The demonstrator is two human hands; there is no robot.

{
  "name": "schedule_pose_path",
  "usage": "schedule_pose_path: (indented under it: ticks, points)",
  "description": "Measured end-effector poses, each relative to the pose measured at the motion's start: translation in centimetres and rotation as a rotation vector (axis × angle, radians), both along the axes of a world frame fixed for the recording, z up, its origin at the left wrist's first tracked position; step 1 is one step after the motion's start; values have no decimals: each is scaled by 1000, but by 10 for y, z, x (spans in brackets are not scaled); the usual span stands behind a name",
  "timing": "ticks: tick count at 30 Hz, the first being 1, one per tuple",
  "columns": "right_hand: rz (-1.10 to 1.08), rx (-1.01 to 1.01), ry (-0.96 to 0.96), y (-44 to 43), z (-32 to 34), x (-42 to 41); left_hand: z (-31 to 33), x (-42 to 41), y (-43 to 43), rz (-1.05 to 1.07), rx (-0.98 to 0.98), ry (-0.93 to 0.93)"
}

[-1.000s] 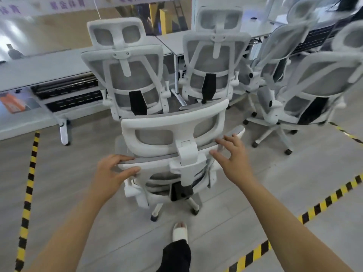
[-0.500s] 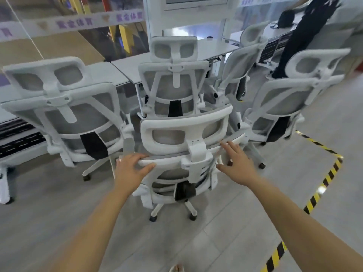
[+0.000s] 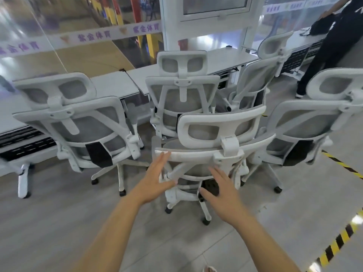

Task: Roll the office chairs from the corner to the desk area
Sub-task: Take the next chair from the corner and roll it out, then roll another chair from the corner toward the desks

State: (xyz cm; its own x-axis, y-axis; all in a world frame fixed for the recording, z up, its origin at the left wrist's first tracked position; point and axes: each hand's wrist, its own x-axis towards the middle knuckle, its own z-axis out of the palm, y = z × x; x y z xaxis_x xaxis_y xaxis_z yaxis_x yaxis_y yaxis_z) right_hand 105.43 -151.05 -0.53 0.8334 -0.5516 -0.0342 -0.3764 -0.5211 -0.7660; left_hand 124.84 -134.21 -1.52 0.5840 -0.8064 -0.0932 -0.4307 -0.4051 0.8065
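A white mesh office chair (image 3: pixel 220 128) stands right in front of me with its back toward me, among other chairs near the desks. My left hand (image 3: pixel 155 178) is open with straight fingers just behind the left edge of its backrest; I cannot tell if the fingertips touch the frame. My right hand (image 3: pixel 223 189) is open in front of the lower back of the chair and holds nothing.
Similar chairs stand at the left (image 3: pixel 78 124), straight ahead (image 3: pixel 182 91), behind right (image 3: pixel 261 79) and right (image 3: pixel 310 122). White desks (image 3: pixel 121 83) run along the glass wall. A person in black (image 3: pixel 334 42) stands far right. Yellow-black tape (image 3: pixel 341 244) marks the floor.
Both hands have come off the top edge of the chair's backrest and dropped lower, fingers spread. The chair has rolled closer in among the other chairs and the view has swung right.
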Motion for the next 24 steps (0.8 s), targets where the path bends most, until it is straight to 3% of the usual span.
schedule_pose_path:
  ticks: [3,7,13,18,24]
  points:
    - [54,115,20,0,-6,11,-4,-23,23,169,-39,54]
    - [202,131,58,21,-16,37,-13,-49,76,291,83,44]
    - [532,142,173,104,-29,90,-2,-80,193,728,232,38]
    - [876,-24,202,214,-25,117,5,-135,296,996,380,77]
    - [1217,-200,214,370,-15,117,4,-198,415,1273,317,114]
